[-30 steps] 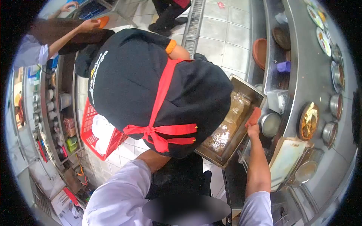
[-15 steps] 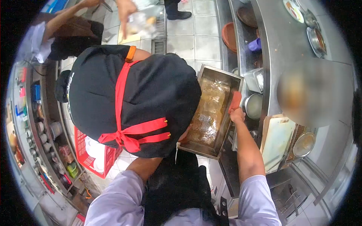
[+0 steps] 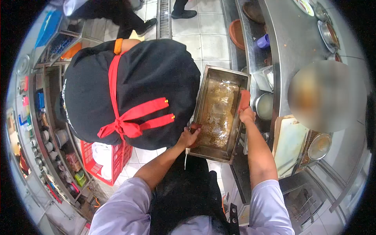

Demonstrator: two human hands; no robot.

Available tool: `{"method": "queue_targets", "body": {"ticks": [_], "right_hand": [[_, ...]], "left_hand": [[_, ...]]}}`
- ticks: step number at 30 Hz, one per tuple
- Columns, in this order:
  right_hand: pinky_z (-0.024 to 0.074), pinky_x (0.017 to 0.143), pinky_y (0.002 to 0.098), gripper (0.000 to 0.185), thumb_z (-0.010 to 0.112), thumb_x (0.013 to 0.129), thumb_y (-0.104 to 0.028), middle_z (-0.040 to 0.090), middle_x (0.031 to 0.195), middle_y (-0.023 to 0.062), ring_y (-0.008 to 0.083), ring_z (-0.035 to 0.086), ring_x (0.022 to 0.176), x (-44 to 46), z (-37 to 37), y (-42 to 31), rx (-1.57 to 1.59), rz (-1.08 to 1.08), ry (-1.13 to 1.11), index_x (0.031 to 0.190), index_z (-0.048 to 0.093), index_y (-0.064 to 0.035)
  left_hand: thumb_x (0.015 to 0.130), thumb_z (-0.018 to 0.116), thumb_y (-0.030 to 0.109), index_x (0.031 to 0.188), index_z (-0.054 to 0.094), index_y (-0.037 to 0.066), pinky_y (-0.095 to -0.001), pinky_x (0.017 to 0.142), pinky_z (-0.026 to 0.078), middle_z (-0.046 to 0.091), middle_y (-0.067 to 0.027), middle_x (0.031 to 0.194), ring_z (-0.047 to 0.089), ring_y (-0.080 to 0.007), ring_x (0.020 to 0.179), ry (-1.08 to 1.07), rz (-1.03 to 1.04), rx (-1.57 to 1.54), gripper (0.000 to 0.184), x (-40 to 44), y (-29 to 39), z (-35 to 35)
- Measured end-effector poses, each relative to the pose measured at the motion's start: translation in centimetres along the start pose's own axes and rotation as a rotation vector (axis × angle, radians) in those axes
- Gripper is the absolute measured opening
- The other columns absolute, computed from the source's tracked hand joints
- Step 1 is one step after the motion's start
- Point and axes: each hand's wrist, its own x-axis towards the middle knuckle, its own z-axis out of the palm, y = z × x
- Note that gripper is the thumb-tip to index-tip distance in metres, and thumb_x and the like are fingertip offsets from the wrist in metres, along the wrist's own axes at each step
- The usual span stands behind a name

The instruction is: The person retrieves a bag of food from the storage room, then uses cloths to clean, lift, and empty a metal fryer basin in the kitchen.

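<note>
A deep rectangular metal pan (image 3: 216, 113) is held out in front of me, with shiny, brownish liquid or residue across its bottom. My right hand (image 3: 246, 114) grips its right side through a reddish-orange cloth (image 3: 244, 100). At the near left side, my left hand (image 3: 189, 137) is closed on the pan's edge, with a dark reddish cloth (image 3: 194, 128) at the fingers. What the residue is, I cannot tell.
A person in black with a red tied apron (image 3: 129, 94) bends close at my left. Below them stands a red crate (image 3: 113, 162) holding white dishes. On the right runs a steel counter (image 3: 288, 47), with a pot (image 3: 264, 105) on the shelf beneath. Another person's shoe (image 3: 147, 27) is farther ahead.
The bending person has shifted left, so my left hand now shows on the pan. Another person's hand with a clear bag has left the top of view.
</note>
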Motion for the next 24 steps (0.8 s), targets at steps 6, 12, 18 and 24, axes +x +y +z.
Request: {"method": "queue_targets", "body": {"ticks": [6, 12, 18, 24], "right_hand": [[0.0455, 0.11, 0.0485, 0.049, 0.07, 0.093, -0.039, 0.065, 0.137, 0.0156, 0.0375, 0.055, 0.133, 0.2, 0.0, -0.3, 0.004, -0.019, 0.038, 0.133, 0.062, -0.0117], [0.046, 0.109, 0.0484, 0.047, 0.068, 0.095, -0.041, 0.066, 0.136, 0.0151, 0.0375, 0.056, 0.132, 0.3, 0.1, -0.3, -0.009, -0.022, 0.061, 0.133, 0.063, -0.0135], [0.0453, 0.11, 0.0484, 0.051, 0.069, 0.095, -0.041, 0.064, 0.138, 0.0146, 0.0375, 0.054, 0.134, 0.8, -0.1, 0.1, -0.024, -0.018, -0.014, 0.137, 0.06, -0.0145], [0.0493, 0.105, 0.051, 0.058, 0.068, 0.093, -0.052, 0.065, 0.135, 0.0202, 0.04, 0.061, 0.127, 2.2, 0.2, 0.9, -0.063, -0.085, -0.045, 0.136, 0.061, -0.0137]], "left_hand": [[0.09, 0.047, 0.079, 0.134, 0.055, -0.011, -0.0499, 0.109, 0.047, 0.061, -0.0356, 0.133, 0.058, -0.0478, 0.129, -0.084, -0.043, 0.063, 0.101, 1.3, -1.6, 0.9], [0.094, 0.045, 0.077, 0.119, 0.067, -0.01, -0.0508, 0.105, 0.049, 0.066, -0.0373, 0.12, 0.063, -0.0483, 0.121, -0.096, -0.112, 0.053, 0.093, 1.2, 0.0, -0.7], [0.094, 0.046, 0.077, 0.115, 0.069, -0.009, -0.0512, 0.102, 0.051, 0.068, -0.0362, 0.115, 0.065, -0.0482, 0.117, -0.06, -0.093, 0.069, 0.091, 1.2, -0.3, 0.3], [0.094, 0.046, 0.077, 0.106, 0.075, 0.0, -0.0538, 0.092, 0.055, 0.072, -0.0311, 0.108, 0.07, -0.0455, 0.108, -0.074, -0.104, 0.079, 0.083, 0.7, 0.2, 0.3]]}}
